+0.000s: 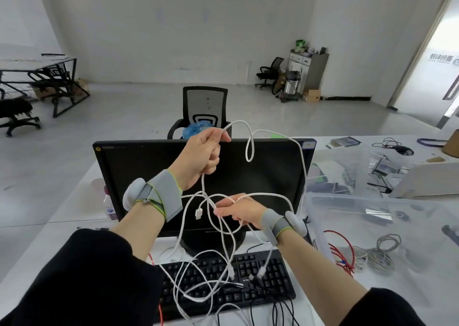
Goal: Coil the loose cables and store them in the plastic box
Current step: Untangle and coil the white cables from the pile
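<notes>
A tangle of white cables (301,162) hangs in front of the black monitor. My left hand (202,155) is raised and pinches one white strand near the monitor's top edge. My right hand (239,212) is lower, with its fingers hooked through loops of the same tangle. A white USB plug (198,213) dangles between my hands. Other white ends and loops droop onto the black keyboard (268,273). The clear plastic box (323,226) stands to the right, with a red cable (341,247) and a grey coiled cable (383,253) seen through it.
The monitor (139,174) stands close behind my hands. Black cables (278,308) lie by the keyboard's front. More clear containers (340,167), a laptop lid (427,179) and a black cable (397,148) sit at the back right. An office chair (205,107) is behind the desk.
</notes>
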Tool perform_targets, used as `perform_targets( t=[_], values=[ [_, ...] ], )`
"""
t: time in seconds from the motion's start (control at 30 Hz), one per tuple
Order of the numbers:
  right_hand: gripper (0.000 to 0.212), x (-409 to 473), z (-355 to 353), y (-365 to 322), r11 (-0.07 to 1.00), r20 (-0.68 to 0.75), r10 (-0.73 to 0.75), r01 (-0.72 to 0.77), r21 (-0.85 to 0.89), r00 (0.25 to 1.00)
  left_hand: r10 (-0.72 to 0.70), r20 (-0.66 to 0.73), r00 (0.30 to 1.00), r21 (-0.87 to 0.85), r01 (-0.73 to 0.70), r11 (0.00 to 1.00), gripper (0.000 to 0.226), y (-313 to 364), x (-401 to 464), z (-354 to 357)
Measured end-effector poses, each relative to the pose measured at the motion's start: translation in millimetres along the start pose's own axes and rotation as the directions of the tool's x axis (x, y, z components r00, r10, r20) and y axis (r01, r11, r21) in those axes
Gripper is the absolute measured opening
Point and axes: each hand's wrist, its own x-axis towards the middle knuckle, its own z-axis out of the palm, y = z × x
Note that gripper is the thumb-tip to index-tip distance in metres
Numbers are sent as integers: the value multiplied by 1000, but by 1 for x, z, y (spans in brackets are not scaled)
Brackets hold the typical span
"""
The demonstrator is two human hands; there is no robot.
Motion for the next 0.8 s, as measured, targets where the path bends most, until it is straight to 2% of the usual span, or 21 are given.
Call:
perform_targets(
  t=[0.07, 0.2, 0.33, 0.53, 0.6, 0.73, 0.8],
  values=[
    [6, 3, 4, 2, 999, -32, -5, 4, -46, 999, 14, -22, 1000, -26, -14, 1000, 28, 0, 0, -3],
    [21, 5, 0, 2, 999, -165, 33, -28, 37, 986, -18, -47, 999, 37, 20, 999, 28, -5, -2, -13],
    [27, 5, -2, 6, 993, -154, 56, -38, 113, 987, -61, -46, 997, 145, 67, 987, 27, -13, -6, -18],
    [43, 5, 1, 9, 999, -218, -12, 21, 40, 976, -90, -5, 996, 168, 90, 982, 25, -9, -8, -16],
    [40, 8, 2, 11, 988, -229, -33, 65, 137, 973, -94, 8, 996, 176, 91, 980, 25, -8, -7, -16],
    [19, 13, 1, 17, 943, -169, -27, 81, 324, 985, -113, 3, 994, 184, 110, 977, 25, -9, -8, -18],
    [23, 15, 0, 20, 927, -103, 0, 39, 374, 995, -110, 3, 994, 177, 108, 978, 25, -10, -8, -19]
  ],
)
